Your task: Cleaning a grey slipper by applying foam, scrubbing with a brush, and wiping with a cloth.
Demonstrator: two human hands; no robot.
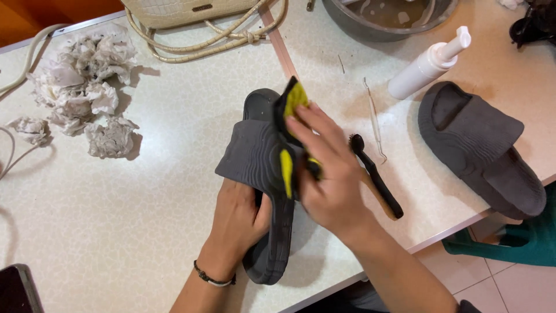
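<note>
The right hand has its fingers closed on a black and yellow cleaning cloth, pressed flat against the ribbed strap of a dark grey rubber slide sandal lying directly under the fingertips. The left hand clamps the sandal's sole from below, toward the person. The sandal's long axis runs away from the person. Just right of the right hand lie a black brush and a thin metal pick; farther right, a white pump bottle and the second grey sandal near the table edge. Crumpled tissues lie well left.
</note>
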